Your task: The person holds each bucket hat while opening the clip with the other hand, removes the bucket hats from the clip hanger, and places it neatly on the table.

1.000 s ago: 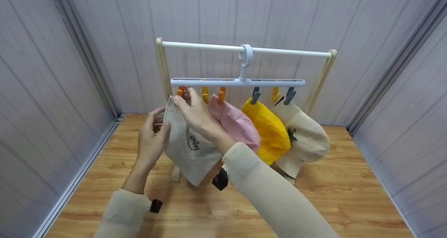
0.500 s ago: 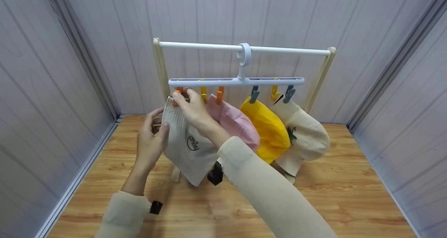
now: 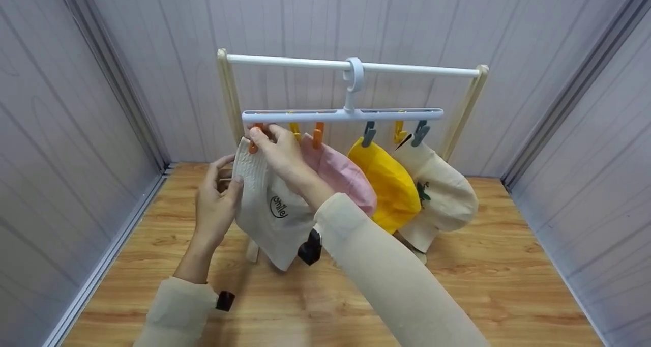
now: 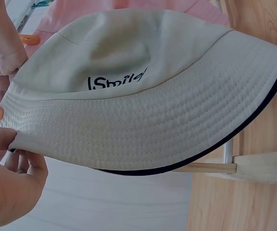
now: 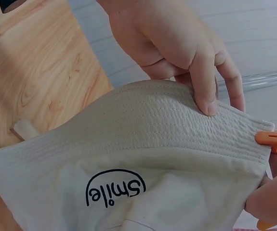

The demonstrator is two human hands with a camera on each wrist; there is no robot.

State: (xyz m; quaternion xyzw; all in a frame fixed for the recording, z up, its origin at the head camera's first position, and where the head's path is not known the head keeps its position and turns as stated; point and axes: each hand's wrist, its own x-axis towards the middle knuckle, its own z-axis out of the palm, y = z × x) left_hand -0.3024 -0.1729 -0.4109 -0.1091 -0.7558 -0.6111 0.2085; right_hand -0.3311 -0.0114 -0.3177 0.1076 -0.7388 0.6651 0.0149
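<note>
Head view: a person in cream sleeves works at a white hanger (image 3: 300,117) hooked over a rack's rod (image 3: 295,62). At its left end is an off-white bucket hat (image 3: 259,204), tilted, its crown hanging down, with "Smile" lettering (image 5: 115,188) on the side. An orange clip (image 3: 253,147) sits over the corner of its brim (image 5: 138,115).

The left hand (image 3: 216,202) pinches the brim's outer edge, thumb on the near face and fingers behind. The right hand (image 3: 285,156) holds the clip, thumb on its upper part; the fingers are partly hidden behind. Whether the clip is squeezed apart or biting the cloth, I cannot tell.

To the right hang a pink hat (image 3: 346,176), a yellow hat (image 3: 389,186) and a cream hat (image 3: 442,199), above a wood-grain surface (image 3: 152,276).

The off-white hat looks light, matte and hard to damage, with little slip. Its crown is soft and sags, so it seems a poor place to hold; the brim, stiffened by rows of stitching, looks firmer. The best grip is probably a flat pinch on the brim beside the clip, leaving the corner free.
</note>
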